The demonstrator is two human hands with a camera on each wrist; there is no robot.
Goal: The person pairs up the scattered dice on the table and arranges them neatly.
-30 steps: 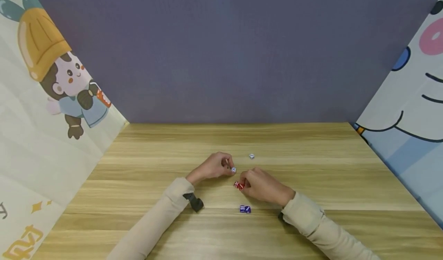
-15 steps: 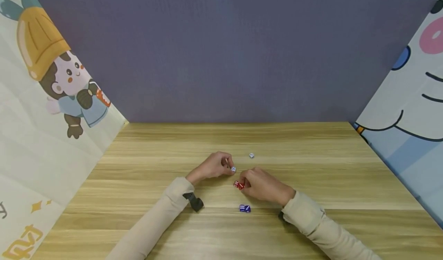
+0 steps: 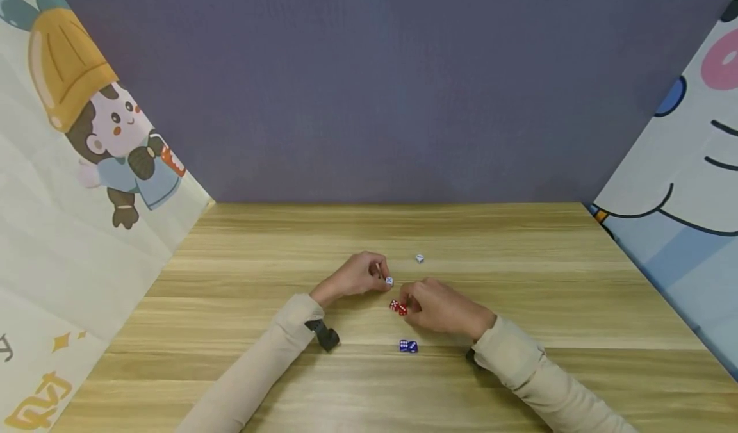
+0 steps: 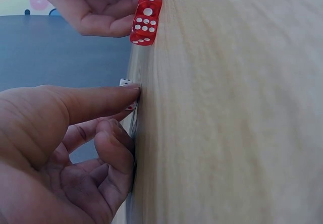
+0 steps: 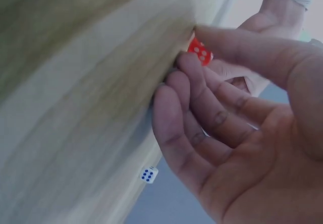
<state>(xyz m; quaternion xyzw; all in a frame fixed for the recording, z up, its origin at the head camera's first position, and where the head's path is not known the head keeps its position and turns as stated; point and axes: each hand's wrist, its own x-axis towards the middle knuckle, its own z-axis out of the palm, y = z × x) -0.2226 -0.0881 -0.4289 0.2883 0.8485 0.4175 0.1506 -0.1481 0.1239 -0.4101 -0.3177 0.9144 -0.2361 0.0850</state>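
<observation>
In the head view my left hand (image 3: 362,275) pinches a white die (image 3: 389,281) against the wood tabletop (image 3: 277,241); in the left wrist view its fingertip covers most of that die (image 4: 126,82). Just to the right, my right hand (image 3: 441,308) has its thumb and forefinger at the right one of two red dice (image 3: 402,309). These two sit side by side, white pips showing. From the right wrist, a red die (image 5: 202,52) shows between thumb and forefinger, and the other fingers of the right hand (image 5: 217,118) are curled.
Two blue dice (image 3: 408,346) lie together nearer the body. A second white die (image 3: 419,259) stands alone farther back. A grey panel (image 3: 398,100) rises behind the table, with cartoon-printed sheets (image 3: 132,138) at the sides.
My right hand has shifted very slightly to the right, and more of the right red die shows. My left hand and the white and blue dice stay in place.
</observation>
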